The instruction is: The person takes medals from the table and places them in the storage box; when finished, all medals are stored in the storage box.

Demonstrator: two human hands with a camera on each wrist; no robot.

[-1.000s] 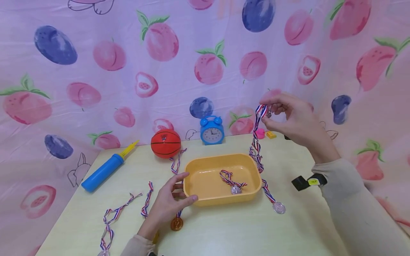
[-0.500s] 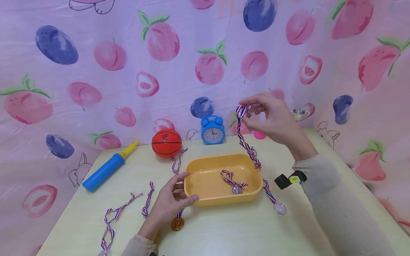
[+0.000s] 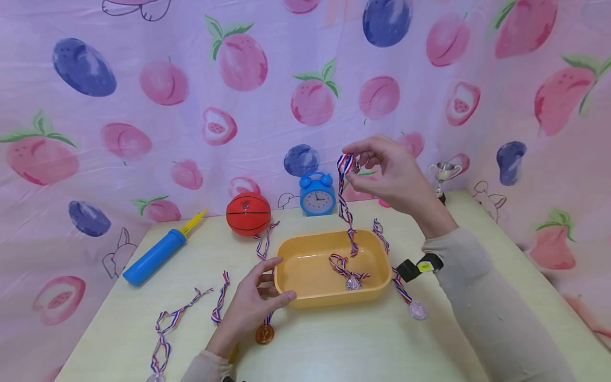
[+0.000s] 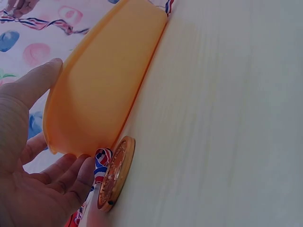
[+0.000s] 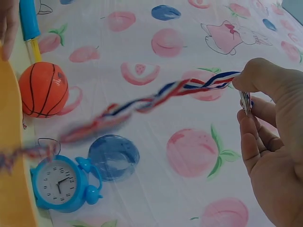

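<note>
High over the yellow plastic tray, my right hand pinches a medal near its disc. Its twisted red, white and blue ribbon dangles down into the tray's opening. My left hand grips the tray's left end, thumb over the rim and fingers along the outside. Inside the tray lies a silver medal with its ribbon bunched. A bronze medal lies under my left fingers, its ribbon running partly behind the tray. Another silver medal rests on the table at the tray's right.
On the table's left side are a medal ribbon, a second ribbon partly covered by my left arm, and a blue hand pump. Along the back stand a red ball, a blue alarm clock and a trophy cup.
My right hand has carried the medal leftward from beyond the tray's right end to above it, bringing the trophy into view. The left hand keeps its hold.
</note>
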